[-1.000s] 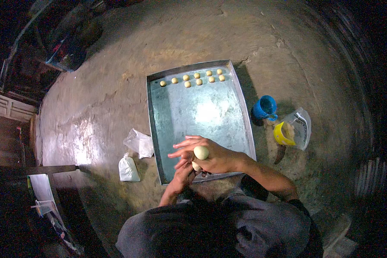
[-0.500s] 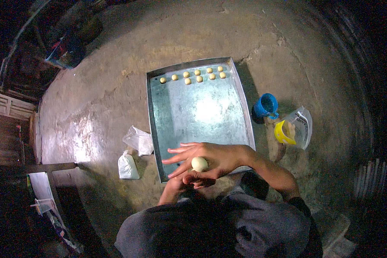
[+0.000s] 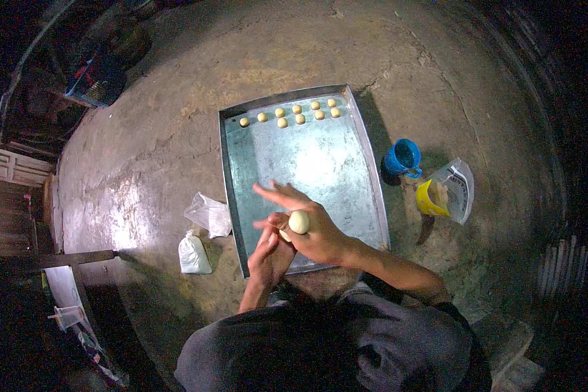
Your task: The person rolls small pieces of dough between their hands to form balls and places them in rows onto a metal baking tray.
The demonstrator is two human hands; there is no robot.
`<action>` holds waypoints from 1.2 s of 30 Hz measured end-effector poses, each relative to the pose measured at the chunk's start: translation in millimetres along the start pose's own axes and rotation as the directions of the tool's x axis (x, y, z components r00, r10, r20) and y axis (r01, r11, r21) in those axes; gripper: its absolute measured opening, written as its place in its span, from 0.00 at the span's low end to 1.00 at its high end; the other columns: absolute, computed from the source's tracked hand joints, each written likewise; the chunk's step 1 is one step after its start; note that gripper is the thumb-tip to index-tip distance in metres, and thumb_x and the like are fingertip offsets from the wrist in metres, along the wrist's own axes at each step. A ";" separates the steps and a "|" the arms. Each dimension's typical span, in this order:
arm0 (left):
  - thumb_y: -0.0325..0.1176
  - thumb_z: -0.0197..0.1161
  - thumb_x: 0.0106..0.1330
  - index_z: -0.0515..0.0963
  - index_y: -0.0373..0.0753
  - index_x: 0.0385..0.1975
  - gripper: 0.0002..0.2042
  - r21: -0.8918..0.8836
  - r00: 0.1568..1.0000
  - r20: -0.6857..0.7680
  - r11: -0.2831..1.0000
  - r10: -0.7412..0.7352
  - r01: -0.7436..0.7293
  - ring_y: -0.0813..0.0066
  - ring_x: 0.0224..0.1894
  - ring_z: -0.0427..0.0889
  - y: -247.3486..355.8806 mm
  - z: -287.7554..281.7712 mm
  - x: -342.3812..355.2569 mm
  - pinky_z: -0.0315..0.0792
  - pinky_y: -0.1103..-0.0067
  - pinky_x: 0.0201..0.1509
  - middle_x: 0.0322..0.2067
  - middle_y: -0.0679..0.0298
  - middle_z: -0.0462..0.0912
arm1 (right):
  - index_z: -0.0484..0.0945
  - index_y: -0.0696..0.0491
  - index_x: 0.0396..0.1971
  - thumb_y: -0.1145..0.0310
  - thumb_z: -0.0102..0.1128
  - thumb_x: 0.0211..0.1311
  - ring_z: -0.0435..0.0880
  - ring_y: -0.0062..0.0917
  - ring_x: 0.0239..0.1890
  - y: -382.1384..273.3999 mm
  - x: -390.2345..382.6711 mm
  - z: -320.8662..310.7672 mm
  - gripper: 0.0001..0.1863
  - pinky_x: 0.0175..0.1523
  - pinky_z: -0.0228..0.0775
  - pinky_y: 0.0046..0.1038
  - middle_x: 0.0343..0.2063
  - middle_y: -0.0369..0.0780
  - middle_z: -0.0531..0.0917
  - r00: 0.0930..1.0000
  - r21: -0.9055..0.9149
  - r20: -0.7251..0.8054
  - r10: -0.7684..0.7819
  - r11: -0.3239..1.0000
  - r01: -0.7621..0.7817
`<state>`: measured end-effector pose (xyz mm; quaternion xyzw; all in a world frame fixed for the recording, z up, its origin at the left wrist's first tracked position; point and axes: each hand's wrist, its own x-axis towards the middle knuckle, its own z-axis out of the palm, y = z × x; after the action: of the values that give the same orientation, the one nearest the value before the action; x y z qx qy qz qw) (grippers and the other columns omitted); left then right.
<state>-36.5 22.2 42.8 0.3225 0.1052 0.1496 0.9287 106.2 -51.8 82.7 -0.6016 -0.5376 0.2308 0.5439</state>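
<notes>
A pale round dough ball (image 3: pixel 299 222) sits at the base of my right thumb, held against my right hand (image 3: pixel 320 230). That hand's other fingers stretch out to the left, slightly blurred. My left hand (image 3: pixel 271 256) is cupped just below it with the fingers pointing up. Between the two hands shows part of a second pale dough piece (image 3: pixel 285 235), mostly hidden by fingers. Both hands are over the near end of a large metal baking tray (image 3: pixel 268 157). Along its far end lie several small dough balls (image 3: pixel 300 119) in two rows.
Right of the tray stand a blue mug (image 3: pixel 402 157) and a yellow container (image 3: pixel 431 198) in a clear plastic bag (image 3: pixel 462 189). On the left lie a crumpled clear bag (image 3: pixel 209 214) and a filled white bag (image 3: pixel 194 253). The concrete floor (image 3: pixel 157 144) surrounds them.
My right hand has tilted, its fingers now pointing up-left instead of flat across the left hand. The left hand has come into view beneath, and the second dough piece now shows between them.
</notes>
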 end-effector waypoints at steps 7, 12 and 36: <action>0.51 0.50 0.74 0.65 0.32 0.59 0.27 0.322 0.984 -0.176 0.943 -0.031 0.088 0.69 0.46 0.77 -0.2 8.3 4.5 0.71 0.74 0.50 0.46 0.59 0.74 | 0.79 0.49 0.58 0.58 0.52 0.72 0.61 0.47 0.72 4.2 2.2 -14.9 0.20 0.75 0.50 0.44 0.67 0.47 0.70 0.989 0.121 0.142 0.042 0.991 -0.059; 0.54 0.44 0.76 0.71 0.32 0.45 0.25 0.108 0.983 -0.059 0.978 -0.173 0.179 0.70 0.28 0.75 2.4 -4.3 -0.5 0.71 0.72 0.37 0.27 0.62 0.72 | 0.72 0.51 0.64 0.57 0.46 0.75 0.56 0.39 0.75 1.5 5.0 -18.1 0.23 0.77 0.46 0.43 0.66 0.44 0.72 0.952 0.089 0.306 0.000 0.996 -0.029; 0.54 0.49 0.64 0.74 0.32 0.35 0.25 0.230 0.943 -0.179 0.921 -0.279 0.316 0.70 0.22 0.68 17.0 17.6 -16.9 0.64 0.73 0.28 0.20 0.64 0.69 | 0.66 0.52 0.69 0.55 0.49 0.71 0.51 0.37 0.76 -9.7 -8.3 -11.3 0.30 0.78 0.39 0.42 0.73 0.42 0.60 0.917 0.268 0.392 -0.072 0.963 -0.039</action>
<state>-50.7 19.0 68.7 0.4079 0.2376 0.0144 0.8814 109.5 -65.5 92.3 -0.4576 -0.6053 0.4150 0.5020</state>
